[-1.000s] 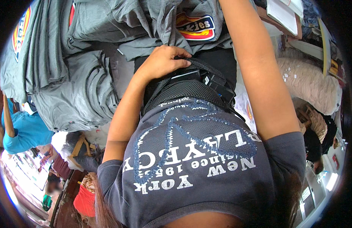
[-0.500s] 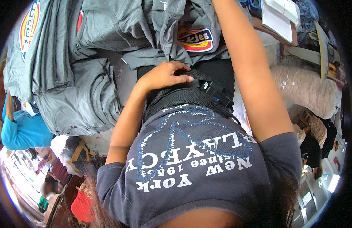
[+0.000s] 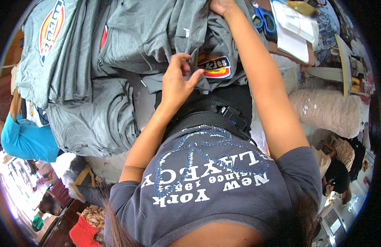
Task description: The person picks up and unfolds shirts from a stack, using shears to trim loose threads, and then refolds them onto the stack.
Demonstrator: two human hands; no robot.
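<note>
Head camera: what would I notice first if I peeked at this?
Most likely the grey shirts, piled all across the top and left. In the middle, the left hand pinches the edge of one grey shirt that has a red and yellow patch, while the right hand grips the cloth at the top edge. Blue-handled scissors lie beside a white notebook at the upper right.
</note>
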